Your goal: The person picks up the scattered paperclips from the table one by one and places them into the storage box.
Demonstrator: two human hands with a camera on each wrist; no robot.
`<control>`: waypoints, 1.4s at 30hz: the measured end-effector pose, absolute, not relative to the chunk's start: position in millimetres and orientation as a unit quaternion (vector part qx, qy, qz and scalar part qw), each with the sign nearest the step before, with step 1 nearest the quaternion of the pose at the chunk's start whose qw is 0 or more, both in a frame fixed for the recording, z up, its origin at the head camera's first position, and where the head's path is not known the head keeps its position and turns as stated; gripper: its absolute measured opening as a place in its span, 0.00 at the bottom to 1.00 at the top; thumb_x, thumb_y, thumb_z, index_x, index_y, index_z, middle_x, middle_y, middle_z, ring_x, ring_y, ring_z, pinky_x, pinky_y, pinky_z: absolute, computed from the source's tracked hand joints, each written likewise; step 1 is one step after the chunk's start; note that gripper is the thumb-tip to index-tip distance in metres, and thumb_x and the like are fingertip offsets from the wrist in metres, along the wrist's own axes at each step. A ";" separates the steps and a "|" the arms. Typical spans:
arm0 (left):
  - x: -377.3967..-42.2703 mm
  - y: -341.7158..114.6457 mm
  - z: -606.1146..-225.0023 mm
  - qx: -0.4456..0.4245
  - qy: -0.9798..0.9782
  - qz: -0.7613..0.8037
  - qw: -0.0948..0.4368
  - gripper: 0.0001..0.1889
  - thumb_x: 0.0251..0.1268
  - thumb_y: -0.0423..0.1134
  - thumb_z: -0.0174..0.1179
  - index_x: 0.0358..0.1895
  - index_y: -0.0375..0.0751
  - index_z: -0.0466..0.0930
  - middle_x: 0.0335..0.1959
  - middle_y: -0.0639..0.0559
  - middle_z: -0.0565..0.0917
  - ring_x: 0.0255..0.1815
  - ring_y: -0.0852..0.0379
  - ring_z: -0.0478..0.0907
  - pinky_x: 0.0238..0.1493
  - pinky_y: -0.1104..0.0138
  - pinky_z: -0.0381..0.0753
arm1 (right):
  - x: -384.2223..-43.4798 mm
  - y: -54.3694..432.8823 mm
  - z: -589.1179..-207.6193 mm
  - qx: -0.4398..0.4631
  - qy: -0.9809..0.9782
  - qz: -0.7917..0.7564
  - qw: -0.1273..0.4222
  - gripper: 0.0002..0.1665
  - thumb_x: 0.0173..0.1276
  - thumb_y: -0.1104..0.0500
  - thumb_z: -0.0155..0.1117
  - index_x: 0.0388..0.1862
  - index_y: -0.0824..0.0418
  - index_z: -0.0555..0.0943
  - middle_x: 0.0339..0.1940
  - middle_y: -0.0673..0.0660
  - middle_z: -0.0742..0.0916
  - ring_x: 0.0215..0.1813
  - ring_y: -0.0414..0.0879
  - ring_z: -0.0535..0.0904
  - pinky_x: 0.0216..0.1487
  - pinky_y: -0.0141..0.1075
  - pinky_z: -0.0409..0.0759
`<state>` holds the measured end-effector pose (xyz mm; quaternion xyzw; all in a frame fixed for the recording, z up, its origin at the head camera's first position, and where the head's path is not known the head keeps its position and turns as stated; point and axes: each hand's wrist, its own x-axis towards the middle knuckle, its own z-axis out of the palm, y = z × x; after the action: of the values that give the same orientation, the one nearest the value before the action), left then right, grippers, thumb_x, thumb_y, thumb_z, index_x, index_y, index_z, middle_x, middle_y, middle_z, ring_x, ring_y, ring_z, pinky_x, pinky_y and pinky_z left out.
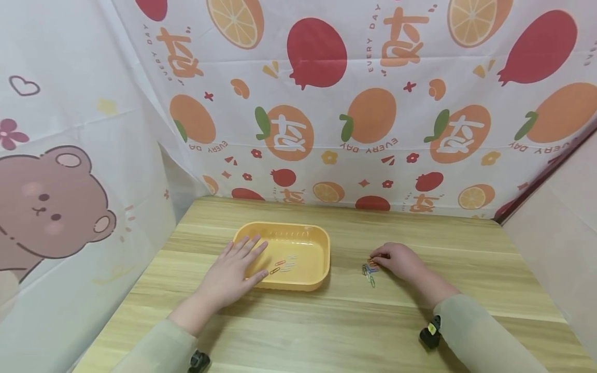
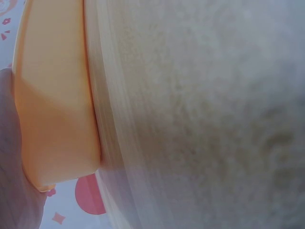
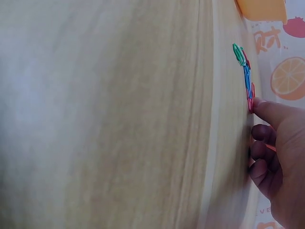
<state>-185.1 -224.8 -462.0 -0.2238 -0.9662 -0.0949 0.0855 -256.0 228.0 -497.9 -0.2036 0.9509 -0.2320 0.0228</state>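
My left hand (image 1: 233, 272) lies with spread, straight fingers over the left side of a yellow plastic tray (image 1: 322, 254). Inside that tray are several paper clips (image 1: 280, 263), some pale, one reddish and one dark yellow. To the right of the tray, a small pile of coloured paper clips (image 1: 368, 272) rests on the table. My right hand (image 1: 401, 260) is at the pile's far edge, thumb and fingertip pinching a red paper clip (image 3: 250, 105). Beside it in the right wrist view are a blue clip (image 3: 247, 75) and a green clip (image 3: 238, 54).
A wood-grain table (image 1: 298, 331) carries everything. Behind it hangs a fruit-print cloth (image 1: 317, 129), and a bear-print cloth (image 1: 46, 207) hangs on the left. A pale panel (image 1: 555, 217) borders the right side. Dark wrist cameras are strapped to both sleeves.
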 end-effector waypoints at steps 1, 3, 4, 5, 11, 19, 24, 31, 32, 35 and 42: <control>-185.0 -224.9 -461.6 -0.223 -0.967 -0.094 0.084 0.38 0.71 0.66 0.50 0.79 0.55 0.56 0.80 0.51 0.55 0.79 0.43 0.50 0.78 0.45 0.42 | -256.4 227.8 -497.9 -0.203 0.951 -0.231 0.023 0.07 0.69 0.56 0.67 0.43 0.50 0.89 0.38 0.44 0.87 0.44 0.43 0.82 0.52 0.48 0.80; -185.2 -225.0 -461.7 -0.221 -0.967 -0.093 0.082 0.38 0.70 0.66 0.50 0.79 0.56 0.56 0.80 0.51 0.55 0.79 0.44 0.49 0.78 0.45 0.42 | -257.2 227.5 -497.6 -0.200 0.952 -0.232 0.026 0.06 0.69 0.56 0.67 0.43 0.50 0.89 0.38 0.44 0.87 0.45 0.43 0.82 0.52 0.48 0.80; -185.4 -225.0 -461.8 -0.220 -0.967 -0.095 0.081 0.38 0.70 0.65 0.51 0.79 0.55 0.56 0.80 0.51 0.55 0.79 0.44 0.49 0.78 0.45 0.42 | -257.6 227.3 -497.1 -0.199 0.952 -0.232 0.029 0.06 0.70 0.56 0.67 0.42 0.49 0.89 0.38 0.44 0.87 0.45 0.43 0.82 0.52 0.48 0.80; -185.6 -225.0 -461.9 -0.220 -0.967 -0.096 0.082 0.38 0.70 0.65 0.51 0.79 0.55 0.56 0.80 0.51 0.55 0.79 0.43 0.49 0.78 0.45 0.42 | -257.8 227.0 -496.4 -0.198 0.952 -0.233 0.032 0.06 0.70 0.56 0.67 0.42 0.49 0.88 0.38 0.44 0.87 0.45 0.43 0.82 0.52 0.48 0.80; -186.4 -224.7 -461.5 -0.221 -0.967 -0.098 0.081 0.38 0.70 0.65 0.51 0.79 0.54 0.57 0.80 0.50 0.56 0.79 0.43 0.49 0.78 0.44 0.42 | -258.4 226.4 -494.3 -0.194 0.951 -0.236 0.039 0.04 0.70 0.56 0.67 0.38 0.48 0.87 0.36 0.43 0.86 0.42 0.40 0.80 0.50 0.46 0.80; -185.6 -225.0 -460.3 -0.221 -0.968 -0.091 0.080 0.39 0.71 0.68 0.47 0.79 0.56 0.55 0.80 0.51 0.55 0.79 0.44 0.49 0.78 0.44 0.43 | -258.2 229.3 -497.4 -0.196 0.951 -0.236 0.031 0.04 0.69 0.56 0.67 0.37 0.48 0.88 0.34 0.42 0.85 0.41 0.40 0.81 0.48 0.45 0.80; -185.6 -224.8 -460.6 -0.219 -0.969 -0.089 0.077 0.39 0.70 0.68 0.46 0.79 0.57 0.54 0.80 0.52 0.54 0.80 0.44 0.48 0.78 0.45 0.42 | -257.7 230.3 -498.9 -0.199 0.951 -0.236 0.023 0.04 0.69 0.55 0.68 0.37 0.47 0.89 0.34 0.41 0.85 0.41 0.40 0.81 0.48 0.44 0.80; -185.3 -224.7 -460.8 -0.220 -0.968 -0.092 0.078 0.39 0.71 0.68 0.46 0.79 0.56 0.55 0.80 0.52 0.54 0.80 0.44 0.48 0.78 0.45 0.42 | -255.8 231.6 -501.4 -0.198 0.951 -0.239 0.016 0.04 0.69 0.54 0.68 0.38 0.47 0.89 0.34 0.41 0.85 0.41 0.40 0.81 0.48 0.45 0.81; -185.2 -224.7 -460.9 -0.219 -0.968 -0.091 0.077 0.39 0.70 0.69 0.45 0.79 0.56 0.54 0.80 0.52 0.54 0.80 0.45 0.48 0.78 0.45 0.42 | -255.6 232.0 -501.8 -0.196 0.950 -0.240 0.015 0.04 0.69 0.54 0.68 0.38 0.47 0.89 0.34 0.41 0.85 0.40 0.39 0.81 0.48 0.45 0.81; -185.1 -224.9 -461.4 -0.220 -0.968 -0.091 0.078 0.39 0.70 0.69 0.45 0.79 0.56 0.55 0.80 0.52 0.54 0.80 0.44 0.48 0.78 0.45 0.42 | -255.1 233.4 -502.8 -0.194 0.949 -0.249 0.011 0.05 0.69 0.53 0.68 0.39 0.47 0.89 0.34 0.41 0.85 0.40 0.39 0.81 0.48 0.45 0.81; -185.0 -225.0 -463.0 -0.220 -0.968 -0.094 0.081 0.39 0.70 0.67 0.48 0.79 0.55 0.55 0.80 0.51 0.55 0.80 0.44 0.49 0.78 0.45 0.42 | -252.5 236.5 -503.1 -0.183 0.945 -0.272 0.003 0.05 0.68 0.54 0.69 0.40 0.48 0.89 0.35 0.42 0.86 0.41 0.40 0.82 0.50 0.46 0.81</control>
<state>-185.0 -225.0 -463.0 -0.2201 -0.9676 -0.0937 0.0814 -252.5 236.5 -503.1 -0.1828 0.9448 -0.2718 0.0032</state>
